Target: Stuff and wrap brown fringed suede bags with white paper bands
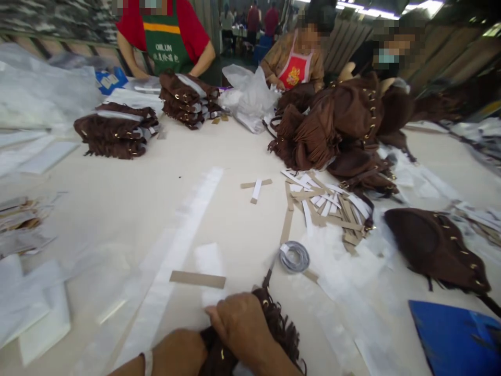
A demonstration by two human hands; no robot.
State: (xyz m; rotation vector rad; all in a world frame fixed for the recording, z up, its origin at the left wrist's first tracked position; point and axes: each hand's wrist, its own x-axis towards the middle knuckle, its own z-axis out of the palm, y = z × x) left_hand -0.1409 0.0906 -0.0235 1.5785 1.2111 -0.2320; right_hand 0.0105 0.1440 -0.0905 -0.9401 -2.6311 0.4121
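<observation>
A dark brown fringed bag lies at the bottom centre of the table, partly covered by my hands. My right hand is closed on top of it, fingers curled in, the thumb toward the left. Low and to the left, my left hand rests against the bag's left side, its fingers hidden. Beyond the bag, a dark strap runs up toward a coiled grey strip. A flat grey-brown strip lies just past my hands over a white sheet.
Stacked brown bags stand at the back left, with a large bag pile at the back right. Paper strips lie scattered before that pile. A blue folder is at lower right. Several people work across the table.
</observation>
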